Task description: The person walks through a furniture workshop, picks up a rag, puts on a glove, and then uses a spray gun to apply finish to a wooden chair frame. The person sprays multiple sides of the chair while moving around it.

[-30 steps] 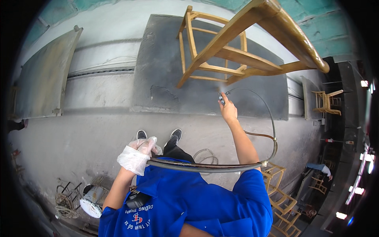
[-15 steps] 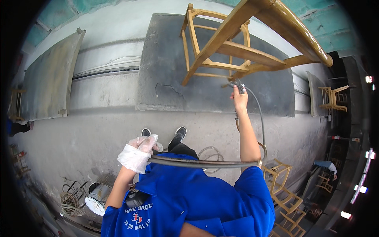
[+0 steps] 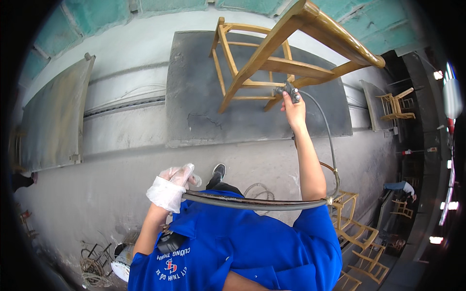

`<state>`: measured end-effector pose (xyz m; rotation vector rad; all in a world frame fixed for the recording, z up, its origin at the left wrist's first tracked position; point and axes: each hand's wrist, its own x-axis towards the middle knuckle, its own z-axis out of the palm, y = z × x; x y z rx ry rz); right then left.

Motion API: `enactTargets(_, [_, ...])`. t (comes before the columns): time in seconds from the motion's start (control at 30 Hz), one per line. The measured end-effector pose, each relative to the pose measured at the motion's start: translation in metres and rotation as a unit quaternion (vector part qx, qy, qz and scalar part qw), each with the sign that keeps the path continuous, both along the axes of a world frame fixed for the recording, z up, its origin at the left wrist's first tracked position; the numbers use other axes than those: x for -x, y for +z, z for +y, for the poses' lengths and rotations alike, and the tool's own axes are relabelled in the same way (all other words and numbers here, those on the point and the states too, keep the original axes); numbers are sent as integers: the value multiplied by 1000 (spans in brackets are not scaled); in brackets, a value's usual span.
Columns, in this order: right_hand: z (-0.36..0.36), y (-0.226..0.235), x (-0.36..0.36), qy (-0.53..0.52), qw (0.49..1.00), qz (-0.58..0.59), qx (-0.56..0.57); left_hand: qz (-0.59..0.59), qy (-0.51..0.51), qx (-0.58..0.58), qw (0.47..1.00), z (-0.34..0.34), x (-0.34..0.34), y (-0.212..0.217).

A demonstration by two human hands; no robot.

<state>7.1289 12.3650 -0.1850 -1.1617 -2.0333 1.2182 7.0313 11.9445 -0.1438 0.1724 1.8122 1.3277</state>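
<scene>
My right hand is bare and closed around a metal spray gun, held close to the lower rail of a wooden chair. The chair has a glossy brown finish, an open seat frame and a thick curved top rail. It stands on a large dark board. A grey hose curves from the gun back past my right forearm. My left hand, in a thin clear plastic glove, grips the hoses that run across my chest. Its fingertips are partly hidden by the loose glove.
Another board stands at the left. Several unfinished chairs are at lower right, and a chair sits on a board farther right. A bucket and coiled wire lie lower left. Another person bends over at right.
My right hand has raised the spray gun nearer the chair's lower rail. The view has shifted, with the chair and boards slightly left. One of my shoes is no longer visible. My left hand keeps its grip.
</scene>
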Motion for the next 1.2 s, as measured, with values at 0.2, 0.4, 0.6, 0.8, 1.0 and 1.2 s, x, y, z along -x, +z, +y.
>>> enactTargets(0.2, [43, 45, -48, -91, 992, -11, -85, -68, 4, -9, 998, -12, 5, -3])
enactTargets(0.4, [45, 157, -96, -191, 957, 46, -213, -42, -52, -57, 996, -12, 11, 2])
enactTargets(0.6, [-47, 210, -87, -111, 985, 49, -119, -40, -125, -77, 988, -10, 17, 6])
enactTargets(0.8, [-127, 225, -67, -34, 994, 32, -101, -25, -138, -107, 984, -13, 23, -2])
enactTargets(1.0, [-179, 229, -74, 35, 987, 140, -71, 21, -162, -21, 986, -12, 32, -11])
enactTargets(1.2, [-124, 193, -81, -193, 897, 355, -180, 42, -158, -39, 986, 8, 45, -16])
